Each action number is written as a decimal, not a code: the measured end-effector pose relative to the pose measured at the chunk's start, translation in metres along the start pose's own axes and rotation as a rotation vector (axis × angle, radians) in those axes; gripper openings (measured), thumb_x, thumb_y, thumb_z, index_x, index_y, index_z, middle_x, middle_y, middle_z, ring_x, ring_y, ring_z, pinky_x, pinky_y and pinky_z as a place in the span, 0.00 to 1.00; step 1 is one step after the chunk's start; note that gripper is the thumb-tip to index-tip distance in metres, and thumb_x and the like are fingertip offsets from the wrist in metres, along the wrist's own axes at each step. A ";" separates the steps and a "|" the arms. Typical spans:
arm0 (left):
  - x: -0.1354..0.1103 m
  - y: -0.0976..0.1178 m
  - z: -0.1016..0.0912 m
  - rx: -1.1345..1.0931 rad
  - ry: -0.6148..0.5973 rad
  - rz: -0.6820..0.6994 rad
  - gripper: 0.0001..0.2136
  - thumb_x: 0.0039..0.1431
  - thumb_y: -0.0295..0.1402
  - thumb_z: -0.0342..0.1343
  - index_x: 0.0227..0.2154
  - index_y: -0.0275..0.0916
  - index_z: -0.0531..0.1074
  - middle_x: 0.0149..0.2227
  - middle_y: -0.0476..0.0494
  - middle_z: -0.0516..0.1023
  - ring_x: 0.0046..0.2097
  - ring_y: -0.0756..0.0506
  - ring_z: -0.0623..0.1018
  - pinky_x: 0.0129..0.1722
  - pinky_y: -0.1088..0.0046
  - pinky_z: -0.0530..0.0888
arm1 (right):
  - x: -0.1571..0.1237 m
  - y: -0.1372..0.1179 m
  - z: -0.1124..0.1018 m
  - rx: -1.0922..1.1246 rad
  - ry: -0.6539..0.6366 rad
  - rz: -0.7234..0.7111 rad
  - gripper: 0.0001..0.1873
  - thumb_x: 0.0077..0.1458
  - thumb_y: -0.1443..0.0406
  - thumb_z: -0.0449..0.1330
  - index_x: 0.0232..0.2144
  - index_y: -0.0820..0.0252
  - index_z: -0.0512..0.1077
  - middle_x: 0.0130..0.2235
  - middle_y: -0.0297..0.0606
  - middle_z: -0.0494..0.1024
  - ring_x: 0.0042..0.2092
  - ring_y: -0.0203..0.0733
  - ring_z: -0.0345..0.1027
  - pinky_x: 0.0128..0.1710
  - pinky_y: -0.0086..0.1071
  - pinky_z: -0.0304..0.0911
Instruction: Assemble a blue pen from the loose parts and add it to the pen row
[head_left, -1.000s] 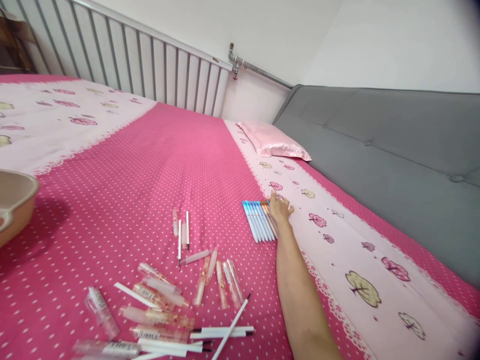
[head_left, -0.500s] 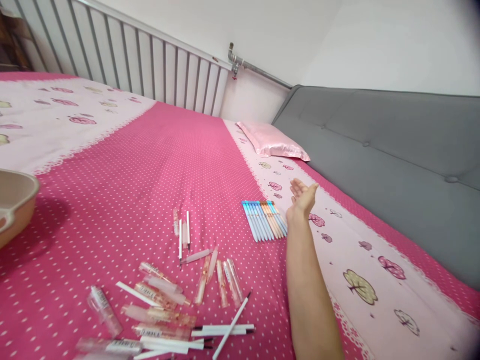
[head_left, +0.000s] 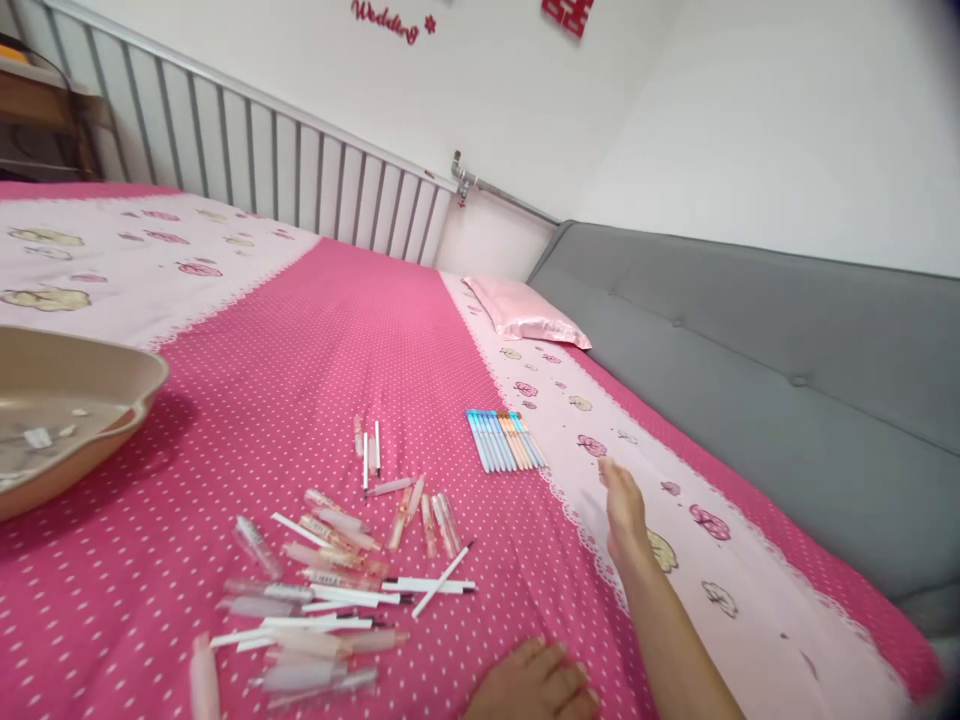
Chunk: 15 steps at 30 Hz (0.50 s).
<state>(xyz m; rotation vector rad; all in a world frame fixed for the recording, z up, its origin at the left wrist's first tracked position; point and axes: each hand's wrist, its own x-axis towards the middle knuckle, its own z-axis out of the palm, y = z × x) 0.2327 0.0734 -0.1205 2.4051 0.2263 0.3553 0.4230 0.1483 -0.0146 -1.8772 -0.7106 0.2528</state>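
My right hand (head_left: 624, 508) is over the pale strip of the bedspread, seen from the thumb side. Its fingers look stretched out and nothing shows in them. Just left of it lies a neat row of capped pens (head_left: 491, 442), blue and peach, side by side. Further left and nearer to me are scattered pen parts: clear pinkish barrels (head_left: 341, 558), frosted caps (head_left: 298, 678) and white refills (head_left: 444, 578) with dark tips. My left hand is out of view. A bare foot (head_left: 529, 685) shows at the bottom edge.
A beige basin (head_left: 146, 385) with small white bits inside stands at the left on the pink dotted bedspread (head_left: 360, 330). A pink pillow (head_left: 529, 315) lies by the grey headboard (head_left: 735, 350). Behind the bed are a white radiator (head_left: 262, 160) and a pipe (head_left: 517, 203).
My right hand has drawn back toward me, away from the pen row. The view has shifted, bringing more of the basin, wall signs and a foot into sight.
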 end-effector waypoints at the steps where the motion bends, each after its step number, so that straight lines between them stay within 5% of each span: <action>1: -0.004 0.005 -0.009 0.017 -0.006 0.003 0.19 0.64 0.38 0.43 0.55 0.41 0.65 0.57 0.39 0.67 0.59 0.38 0.64 0.59 0.56 0.59 | -0.015 0.017 -0.019 -0.059 -0.023 0.012 0.34 0.46 0.47 0.47 0.46 0.65 0.68 0.52 0.51 0.70 0.54 0.55 0.63 0.53 0.44 0.57; 5: -0.027 0.040 -0.042 0.058 0.013 -0.063 0.28 0.58 0.46 0.48 0.59 0.37 0.59 0.61 0.35 0.60 0.61 0.37 0.61 0.61 0.54 0.55 | -0.091 0.089 -0.080 -0.279 -0.086 -0.001 0.33 0.37 0.49 0.54 0.44 0.61 0.72 0.55 0.52 0.68 0.60 0.61 0.53 0.61 0.49 0.41; 8: -0.050 0.070 -0.045 0.109 0.091 -0.208 0.25 0.61 0.43 0.44 0.58 0.37 0.60 0.61 0.36 0.61 0.61 0.37 0.61 0.61 0.54 0.54 | -0.136 0.125 -0.100 -0.728 -0.099 -0.295 0.37 0.50 0.48 0.39 0.56 0.58 0.63 0.61 0.43 0.60 0.63 0.52 0.47 0.62 0.45 0.40; 15: -0.139 0.125 -0.018 0.142 0.137 -0.340 0.28 0.56 0.35 0.51 0.61 0.40 0.55 0.64 0.40 0.51 0.65 0.38 0.51 0.63 0.53 0.50 | -0.161 0.115 -0.102 -1.051 -0.113 -0.269 0.34 0.59 0.52 0.32 0.61 0.59 0.55 0.63 0.41 0.56 0.63 0.49 0.46 0.61 0.43 0.42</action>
